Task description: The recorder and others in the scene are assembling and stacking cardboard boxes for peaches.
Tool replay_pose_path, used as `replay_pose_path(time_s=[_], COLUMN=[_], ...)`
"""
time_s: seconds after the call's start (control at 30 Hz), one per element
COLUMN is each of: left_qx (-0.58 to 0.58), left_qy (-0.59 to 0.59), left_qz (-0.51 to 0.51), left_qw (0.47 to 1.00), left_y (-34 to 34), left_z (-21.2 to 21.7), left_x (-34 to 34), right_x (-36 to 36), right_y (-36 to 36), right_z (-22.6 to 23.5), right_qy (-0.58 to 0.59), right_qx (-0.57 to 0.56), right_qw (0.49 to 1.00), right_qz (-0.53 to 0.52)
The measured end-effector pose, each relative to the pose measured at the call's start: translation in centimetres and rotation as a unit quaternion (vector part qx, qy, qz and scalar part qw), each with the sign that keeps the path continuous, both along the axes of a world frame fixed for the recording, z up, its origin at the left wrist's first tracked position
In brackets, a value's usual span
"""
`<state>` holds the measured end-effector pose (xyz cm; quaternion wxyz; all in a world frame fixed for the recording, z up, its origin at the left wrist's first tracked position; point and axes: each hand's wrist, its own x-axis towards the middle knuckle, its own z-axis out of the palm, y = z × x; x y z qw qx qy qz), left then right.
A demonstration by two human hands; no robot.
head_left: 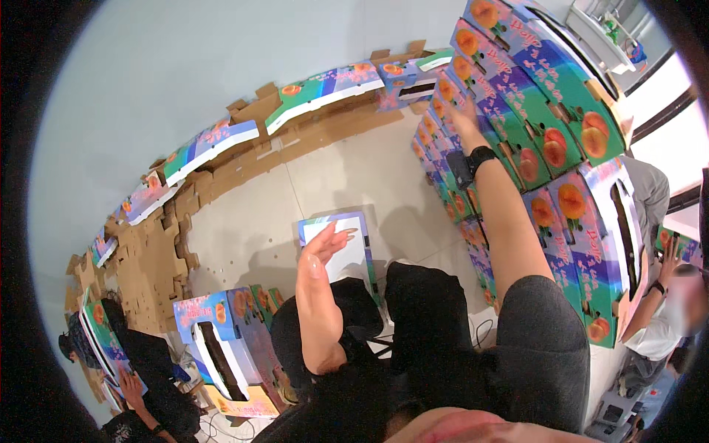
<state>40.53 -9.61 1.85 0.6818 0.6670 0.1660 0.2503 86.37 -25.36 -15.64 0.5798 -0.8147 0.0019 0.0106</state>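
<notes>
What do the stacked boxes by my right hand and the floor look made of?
Boxes: likely cardboard with a smooth printed finish, going by the flat panels and cut slots. Floor: probably pale tile with a faint sheen; thin joint lines show.

The stacked boxes (535,107) look like printed cardboard, smooth with a faint gloss. The folded cartons (144,255) along the wall show plain brown cardboard, matt and rough at the cut edges. The floor (251,199) is smooth, softly shiny tile; the wall (170,74) looks smooth and matt. The wearer's sleeve (543,325) and trousers (426,303) are matt cloth.
</notes>
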Motion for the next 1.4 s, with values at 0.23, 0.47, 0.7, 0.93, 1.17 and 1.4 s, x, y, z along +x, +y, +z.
replay_pose_path(time_s=[0.23,0.47,0.7,0.93,1.17,1.4], left_qx=[0.015,-0.021,-0.031,0.072,0.143,0.12], left_qy=[0.052,0.07,0.088,0.144,0.181,0.186], left_qz=[-0.045,-0.055,-0.146,-0.099,-0.177,-0.186], left_qw=[0.998,0.996,0.985,0.982,0.957,0.957], left_y=[3.0,4.4,6.1,1.8,1.9,1.8], left_z=[-3.5,-6.9,-8.0,-3.6,-1.5,-1.7], left_x=[2.4,3.1,4.8,4.3,5.0,4.0], right_x=[3.8,3.8,3.7,4.2,2.7,-3.1], right_y=[1.0,2.1,4.4,5.4,5.8,4.2], right_z=[-1.4,-1.2,-1.4,-1.6,0.8,-2.0], right_qy=[-0.059,-0.048,-0.133,-0.221,0.002,-0.12], right_qx=[0.038,0.204,0.27,0.115,0.3,0.14], right_qw=[0.997,0.978,0.953,0.968,0.954,0.98], right_qz=[-0.017,-0.012,0.037,0.008,0.029,0.073])
